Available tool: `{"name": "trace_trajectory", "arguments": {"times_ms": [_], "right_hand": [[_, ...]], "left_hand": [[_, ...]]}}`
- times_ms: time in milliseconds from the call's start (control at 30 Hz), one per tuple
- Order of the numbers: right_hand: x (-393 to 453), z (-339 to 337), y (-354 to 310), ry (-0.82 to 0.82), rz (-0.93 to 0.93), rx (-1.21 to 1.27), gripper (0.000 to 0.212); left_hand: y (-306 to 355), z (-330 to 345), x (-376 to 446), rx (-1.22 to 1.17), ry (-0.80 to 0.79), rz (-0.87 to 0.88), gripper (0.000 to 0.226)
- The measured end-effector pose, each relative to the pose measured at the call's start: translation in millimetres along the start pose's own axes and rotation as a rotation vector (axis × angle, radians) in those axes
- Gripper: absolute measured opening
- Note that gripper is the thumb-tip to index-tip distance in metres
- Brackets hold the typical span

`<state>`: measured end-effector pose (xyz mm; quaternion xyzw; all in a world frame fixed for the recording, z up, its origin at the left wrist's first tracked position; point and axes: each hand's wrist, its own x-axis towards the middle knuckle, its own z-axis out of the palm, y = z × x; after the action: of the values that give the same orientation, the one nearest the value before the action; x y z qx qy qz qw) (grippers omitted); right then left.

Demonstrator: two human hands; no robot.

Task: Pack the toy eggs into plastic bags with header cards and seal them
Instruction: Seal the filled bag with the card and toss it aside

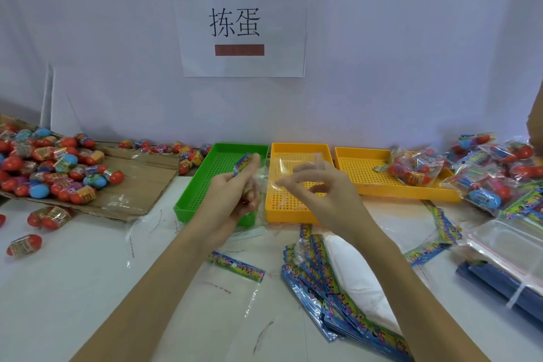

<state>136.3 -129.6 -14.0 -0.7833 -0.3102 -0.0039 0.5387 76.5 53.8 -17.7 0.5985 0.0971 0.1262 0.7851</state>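
Left edge: loose toy eggs (pixel 55 164) are heaped on flattened cardboard (pixel 141 185).
Left hand (pixel 235 185): curled round a bag's header card (pixel 244 163), over the green tray (pixel 205 179).
Right hand (pixel 317 185): the clear plastic bag (pixel 282 169) is pinched, over the orange tray (pixel 293 209).
Right edge: packed bags (pixel 487 173) are piled.
Near edge: spare header cards (pixel 329 288) are fanned out.

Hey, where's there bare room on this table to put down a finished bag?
Bare floor shows in the green tray, the middle yellow tray and the front of the right yellow tray. Open tabletop lies near left, between the cardboard and the loose bag. Crowded: eggs far left, packed bags far right, header cards near centre.
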Motion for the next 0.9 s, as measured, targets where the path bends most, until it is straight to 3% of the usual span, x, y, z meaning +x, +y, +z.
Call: {"name": "trace_trajectory", "arguments": {"times_ms": [33,100,167,233,333,433,567,700,833,900], "right_hand": [[0,3,0,0.093,0.003,-0.005,0.021],[0,3,-1,0.268,0.032,-0.026,0.020],[1,-1,-2,0.307,0.058,-0.037,0.020],[1,-3,-3,0.251,0.077,0.010,0.023],[1,-1,-7,0.178,0.119,0.075,0.032],[1,0,-7,0.259,0.092,0.072,0.041],[-1,-1,-2,0.441,-0.107,-0.170,0.026],[1,-1,0,0.315,-0.164,-0.139,0.017],[0,-2,1,0.348,-0.211,-0.254,0.019],[1,-6,-1,0.269,-0.198,-0.103,0.017]], "left_hand": [[2,3,0,0.007,0.000,0.010,0.053],[2,4,1,0.211,0.059,0.152,0.098],[-2,-2,1,0.700,0.069,0.450,0.104],[-7,-2,-2,0.982,0.006,0.643,0.092],[-12,1,-2,0.811,-0.008,0.602,0.056],[-10,-3,-1,0.571,0.011,0.467,0.031],[-10,-7,2,0.451,0.070,0.414,0.032],[-6,-7,-1,0.388,0.051,0.378,0.036],[-3,-8,-1,0.341,0.024,0.309,0.038],[-3,-8,-1,0.354,0.056,0.308,0.043]]}}
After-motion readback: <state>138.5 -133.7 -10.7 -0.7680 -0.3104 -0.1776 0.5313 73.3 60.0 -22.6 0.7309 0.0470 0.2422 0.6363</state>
